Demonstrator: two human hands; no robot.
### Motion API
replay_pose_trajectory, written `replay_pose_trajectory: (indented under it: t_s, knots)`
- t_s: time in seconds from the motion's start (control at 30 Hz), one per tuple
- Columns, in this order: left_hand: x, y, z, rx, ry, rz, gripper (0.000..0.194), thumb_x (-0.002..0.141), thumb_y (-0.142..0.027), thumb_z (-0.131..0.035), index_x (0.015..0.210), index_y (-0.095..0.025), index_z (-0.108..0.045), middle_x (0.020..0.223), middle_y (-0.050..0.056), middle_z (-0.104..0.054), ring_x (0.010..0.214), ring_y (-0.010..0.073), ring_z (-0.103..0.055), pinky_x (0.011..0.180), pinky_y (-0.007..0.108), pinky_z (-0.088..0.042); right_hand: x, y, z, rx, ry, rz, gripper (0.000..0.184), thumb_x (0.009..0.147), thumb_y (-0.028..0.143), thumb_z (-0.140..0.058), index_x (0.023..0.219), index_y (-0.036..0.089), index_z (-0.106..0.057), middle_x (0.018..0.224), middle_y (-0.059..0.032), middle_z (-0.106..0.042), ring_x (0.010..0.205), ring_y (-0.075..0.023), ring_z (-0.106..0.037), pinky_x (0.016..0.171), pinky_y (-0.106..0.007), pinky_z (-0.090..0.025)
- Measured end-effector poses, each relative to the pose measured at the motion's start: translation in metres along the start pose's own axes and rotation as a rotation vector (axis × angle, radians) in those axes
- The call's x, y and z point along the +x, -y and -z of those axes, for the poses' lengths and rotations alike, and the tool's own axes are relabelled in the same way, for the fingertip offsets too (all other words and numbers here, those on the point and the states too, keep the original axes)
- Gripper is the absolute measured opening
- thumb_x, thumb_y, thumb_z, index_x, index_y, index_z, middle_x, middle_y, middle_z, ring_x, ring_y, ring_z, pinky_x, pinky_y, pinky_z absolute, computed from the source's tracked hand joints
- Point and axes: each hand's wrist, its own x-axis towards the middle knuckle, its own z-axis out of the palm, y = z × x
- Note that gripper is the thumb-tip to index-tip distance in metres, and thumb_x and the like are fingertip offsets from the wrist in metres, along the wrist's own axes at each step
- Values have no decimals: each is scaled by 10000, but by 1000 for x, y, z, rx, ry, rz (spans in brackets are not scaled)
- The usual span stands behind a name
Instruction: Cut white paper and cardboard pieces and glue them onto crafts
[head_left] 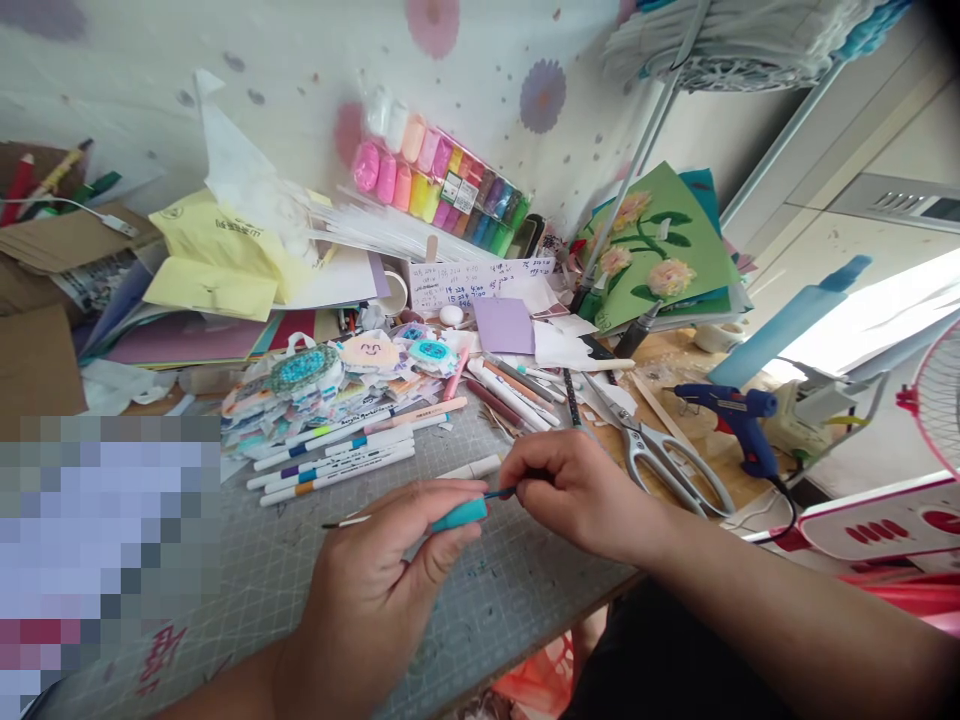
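Observation:
Near the middle of the mat, my left hand (375, 585) is closed around a short teal cylinder (460, 515), which looks like a marker cap. A thin stick with a dark tip (345, 522) pokes out on that hand's far side. My right hand (566, 488) pinches a thin dark blue rod (500, 493) at the open end of the cylinder. Whether the rod goes inside it I cannot tell. A white marker (471, 468) lies just behind both hands. To their left lie several white acrylic markers (337, 475) side by side.
A grey cutting mat (517, 600) covers the front. Large scissors (671, 465) and a blue glue gun (739, 415) lie right. Behind are decorated paper cutouts (304, 370), a purple paper (504, 327) and a pack of coloured clay (450, 185). A blurred block hides the lower left.

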Motion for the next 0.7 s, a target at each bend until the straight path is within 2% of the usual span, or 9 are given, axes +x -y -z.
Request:
replay_pose_trajectory:
  t_s: [0.13, 0.27, 0.47, 0.6, 0.7]
  knots:
    - [-3, 1, -1, 15, 31, -35, 158, 843, -248, -626, 979, -274, -700, 997, -50, -759, 881, 94, -709, 831, 120, -521, -2, 4, -4, -89, -53, 28, 135, 661, 98, -515, 596, 138, -627, 544, 16, -551, 507, -92, -477, 498, -189, -358]
    - [-6, 2, 0, 40, 60, -72, 186, 843, -228, -630, 1011, -280, -689, 1063, -44, -743, 947, 96, -693, 874, 129, -505, -1, 6, -4, -135, -73, 70, 161, 645, 58, -495, 600, 137, -629, 569, 5, -577, 537, -98, -505, 540, -198, -373]
    - [-5, 3, 0, 40, 35, -77, 168, 850, -226, -618, 1000, -271, -678, 1032, -44, -750, 933, 100, -697, 871, 145, -516, 0, 0, 2, -13, -54, 23, 239, 652, 44, -438, 679, 146, -651, 639, -2, -619, 585, -110, -540, 564, -197, -406]
    - [-6, 4, 0, 52, 32, -94, 190, 845, -212, -622, 1019, -274, -668, 1054, -39, -743, 947, 112, -694, 876, 168, -525, 1, 2, 1, 40, -48, -36, 167, 665, 81, -469, 677, 142, -624, 606, 13, -576, 547, -99, -496, 518, -187, -380]
    - [-7, 4, 0, 67, 38, -118, 199, 845, -214, -622, 1028, -279, -662, 1054, -39, -741, 943, 115, -695, 881, 180, -528, 1, 6, -1, 17, -38, -20, 103, 648, 85, -498, 633, 151, -576, 576, 29, -534, 519, -88, -457, 493, -182, -354]
